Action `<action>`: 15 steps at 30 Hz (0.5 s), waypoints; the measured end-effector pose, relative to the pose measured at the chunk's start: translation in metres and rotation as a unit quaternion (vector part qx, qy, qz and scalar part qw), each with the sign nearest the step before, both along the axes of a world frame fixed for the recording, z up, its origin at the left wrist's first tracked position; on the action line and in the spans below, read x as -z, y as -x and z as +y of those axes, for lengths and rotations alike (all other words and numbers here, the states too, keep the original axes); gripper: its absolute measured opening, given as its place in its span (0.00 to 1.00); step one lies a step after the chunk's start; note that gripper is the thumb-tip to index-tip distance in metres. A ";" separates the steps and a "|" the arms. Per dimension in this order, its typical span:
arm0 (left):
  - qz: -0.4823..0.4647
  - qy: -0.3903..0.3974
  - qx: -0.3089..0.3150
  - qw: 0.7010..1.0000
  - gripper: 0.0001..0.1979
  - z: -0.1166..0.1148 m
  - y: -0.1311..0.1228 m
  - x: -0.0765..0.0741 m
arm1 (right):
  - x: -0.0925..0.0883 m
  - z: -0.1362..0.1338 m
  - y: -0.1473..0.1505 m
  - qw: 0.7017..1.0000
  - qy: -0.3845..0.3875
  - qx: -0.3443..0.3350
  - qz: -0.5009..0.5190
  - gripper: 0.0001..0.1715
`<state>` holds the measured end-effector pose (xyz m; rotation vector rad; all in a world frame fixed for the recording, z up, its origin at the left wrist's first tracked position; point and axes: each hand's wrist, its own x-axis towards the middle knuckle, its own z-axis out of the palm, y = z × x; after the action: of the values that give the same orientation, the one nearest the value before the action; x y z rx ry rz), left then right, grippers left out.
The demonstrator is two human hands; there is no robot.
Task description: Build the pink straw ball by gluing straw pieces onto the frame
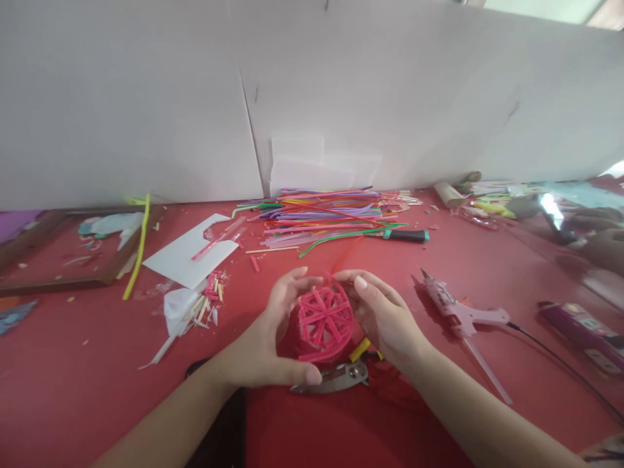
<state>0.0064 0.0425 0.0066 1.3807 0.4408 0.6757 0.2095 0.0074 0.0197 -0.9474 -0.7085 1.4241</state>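
A round pink lattice piece (325,318), made of crossing strips inside a ring, is between my two hands above the red table. My left hand (273,325) curves around its left side, fingers at the upper edge and thumb stretched below. At its upper right, the bent fingers of my right hand (383,312) grip the rim. A thin red strip (347,255) runs up from the rim near these fingers. Under the piece lies a metal cutting tool (336,378), its handles partly hidden by my right hand. Beside it is a yellow piece (359,350).
Behind lie a bundle of coloured sticks (326,214) and a dark-handled tool (407,235). On the right are a pink glue gun (463,315) with its cord, a purple box (582,331) and another person's blurred hand (604,247). White paper (170,257) and scraps (207,302) lie left.
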 end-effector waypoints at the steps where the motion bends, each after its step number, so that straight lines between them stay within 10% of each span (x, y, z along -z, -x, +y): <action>1: 0.021 -0.003 0.002 1.000 0.60 -0.001 0.001 0.000 | 0.001 0.000 0.000 1.000 -0.008 0.004 -0.010 0.23; 5: 0.077 -0.014 0.003 0.997 0.65 -0.004 0.001 0.002 | 0.003 -0.001 -0.002 0.998 -0.041 0.040 -0.035 0.22; 15: 0.115 -0.106 -0.048 0.986 0.42 -0.002 -0.002 0.002 | 0.018 0.000 -0.021 0.949 -0.038 0.017 -0.313 0.16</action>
<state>0.0089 0.0405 0.0048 1.6568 0.6364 0.6573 0.2301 0.0076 0.0017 -1.3599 -1.1967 1.0478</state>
